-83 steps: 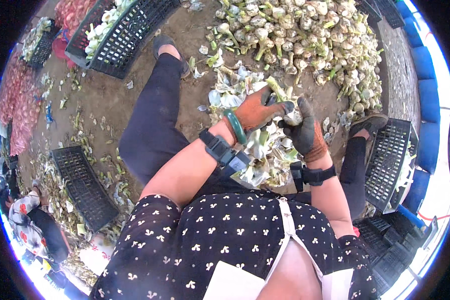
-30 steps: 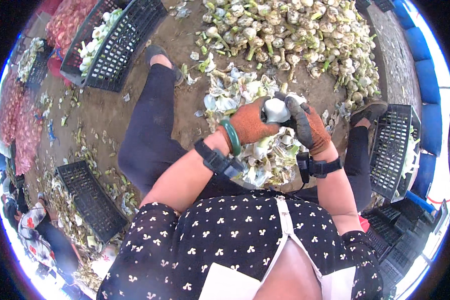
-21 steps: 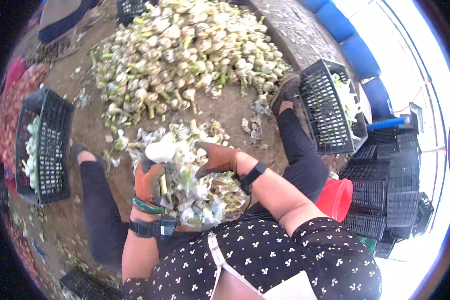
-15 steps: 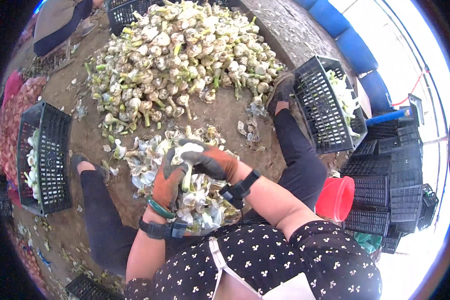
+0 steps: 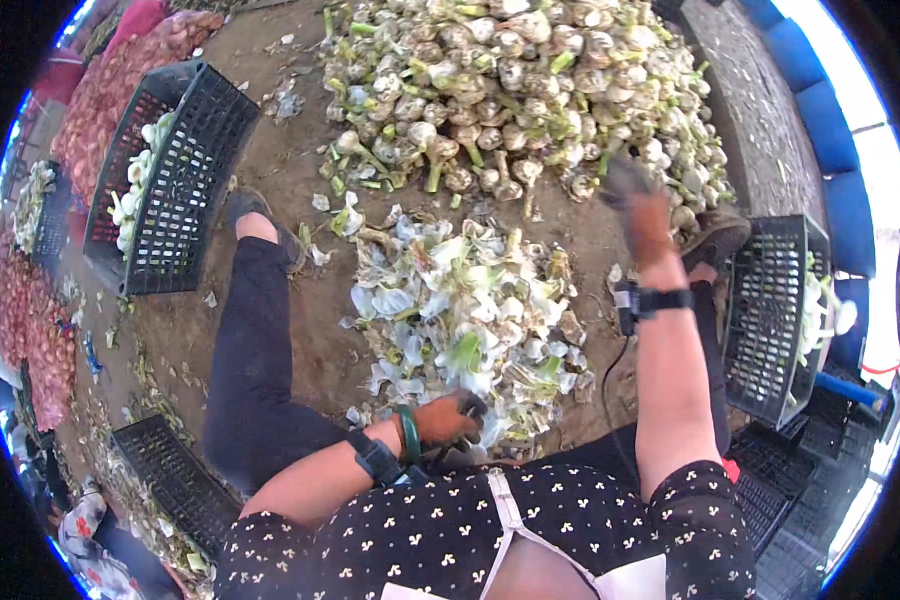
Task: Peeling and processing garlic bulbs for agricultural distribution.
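Right now, the soil-stained garlic bulbs [image 5: 510, 90] are sitting in a broad pile ahead of you, presumably so they are lying within arm's reach. Your right hand [image 5: 645, 205] is hovering at the pile's lower right edge, too blurred to tell whether its fingers are grasping a bulb. Your left hand [image 5: 448, 420] is resting just above your lap, its fingers loosely curled; whether they are holding anything, you cannot tell. Between your spread legs [image 5: 245, 360], pale papery skins [image 5: 460, 290] are heaping up, apparently apart from the bulbs to avoid mixing. Beyond, black crates on your left [image 5: 195, 190] and right [image 5: 765, 320] are keeping whiter garlic [image 5: 135, 185] separate.
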